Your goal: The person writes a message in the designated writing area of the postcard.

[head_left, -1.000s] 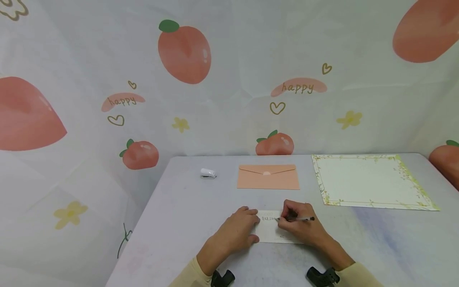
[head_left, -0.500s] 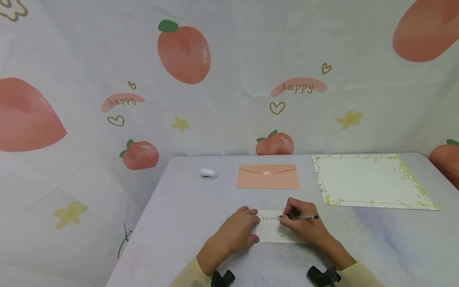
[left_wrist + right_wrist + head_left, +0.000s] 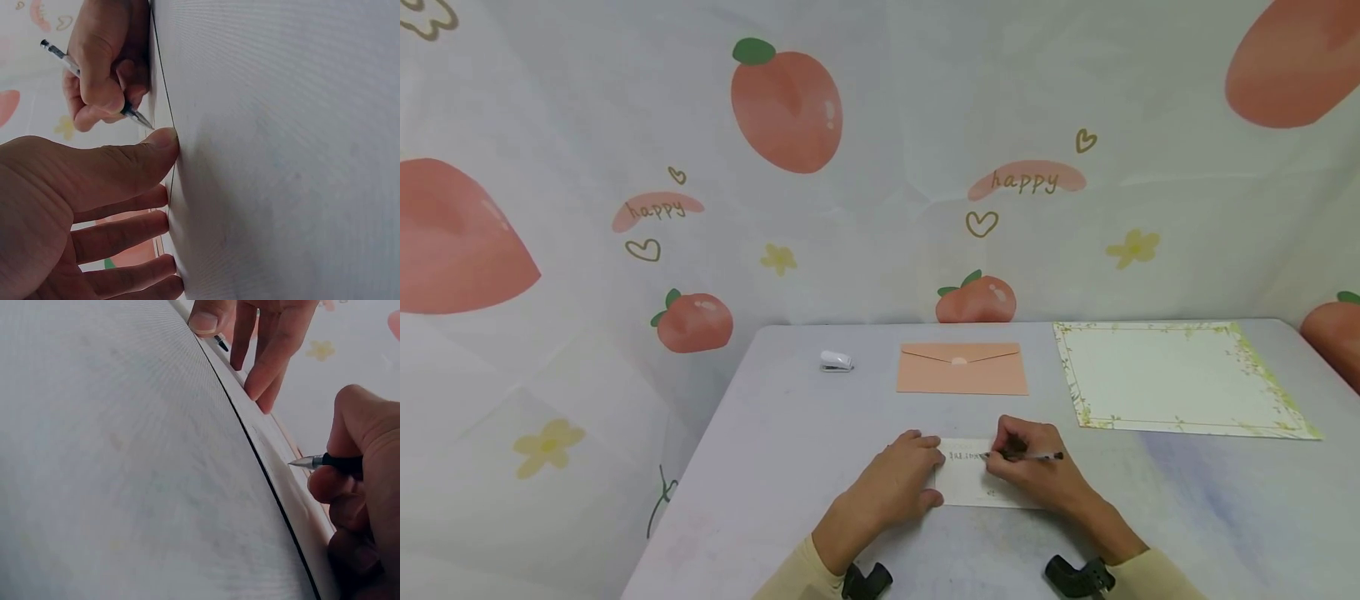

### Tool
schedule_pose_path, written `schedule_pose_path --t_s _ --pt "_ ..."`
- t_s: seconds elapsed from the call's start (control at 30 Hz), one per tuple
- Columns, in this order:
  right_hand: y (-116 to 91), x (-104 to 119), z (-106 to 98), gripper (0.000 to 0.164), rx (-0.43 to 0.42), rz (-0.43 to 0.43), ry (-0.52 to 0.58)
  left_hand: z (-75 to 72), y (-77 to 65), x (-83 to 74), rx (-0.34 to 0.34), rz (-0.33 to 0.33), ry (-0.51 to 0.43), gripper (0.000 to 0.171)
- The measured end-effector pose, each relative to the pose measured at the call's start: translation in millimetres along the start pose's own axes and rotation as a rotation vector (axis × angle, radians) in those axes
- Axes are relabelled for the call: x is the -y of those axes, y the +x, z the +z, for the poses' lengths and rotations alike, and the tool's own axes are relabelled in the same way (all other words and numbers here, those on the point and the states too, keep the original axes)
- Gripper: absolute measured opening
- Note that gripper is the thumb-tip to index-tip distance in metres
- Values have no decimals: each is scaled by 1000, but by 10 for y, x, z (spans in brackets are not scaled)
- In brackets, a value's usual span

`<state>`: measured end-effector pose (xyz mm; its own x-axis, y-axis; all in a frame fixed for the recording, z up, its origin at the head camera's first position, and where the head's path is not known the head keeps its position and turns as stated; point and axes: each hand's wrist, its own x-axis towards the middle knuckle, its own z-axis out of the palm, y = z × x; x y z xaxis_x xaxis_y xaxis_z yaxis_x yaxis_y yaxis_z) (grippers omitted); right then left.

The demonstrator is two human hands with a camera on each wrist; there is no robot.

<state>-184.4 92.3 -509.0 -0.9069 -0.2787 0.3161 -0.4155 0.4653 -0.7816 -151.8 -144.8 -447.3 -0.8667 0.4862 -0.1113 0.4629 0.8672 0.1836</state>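
A small white sheet of paper lies on the table in front of the person, with a short line of handwriting near its top. The left hand rests on the paper's left edge; in the left wrist view its thumb and spread fingertips press down along it. Between thumb and fingers the right hand pinches a pen with a clear barrel and dark grip. The pen's metal tip points down at the paper, right at the end of the writing. The right hand covers the sheet's right part.
Behind the paper lies a peach-coloured envelope, with a white stapler to its left. A large sheet with a floral border lies at the back right. A printed cloth hangs behind the table.
The right hand with the pen has shifted slightly to the right along the written line. The left hand stays in place on the paper.
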Motion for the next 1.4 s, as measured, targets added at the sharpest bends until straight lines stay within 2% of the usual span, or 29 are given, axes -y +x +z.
schedule_pose_path --t_s 0.33,0.83,1.17,1.4 --pt "8 7 1 31 -24 -12 -35 7 1 1 -10 3 9 46" --pt "5 -2 2 32 -20 -8 -24 2 -1 -2 -6 3 7 45" --pt "14 -9 -1 34 -130 12 88 -5 -1 -5 -12 3 3 45" --pt "1 125 76 23 -74 23 263 -17 -4 -6 -12 4 3 45"
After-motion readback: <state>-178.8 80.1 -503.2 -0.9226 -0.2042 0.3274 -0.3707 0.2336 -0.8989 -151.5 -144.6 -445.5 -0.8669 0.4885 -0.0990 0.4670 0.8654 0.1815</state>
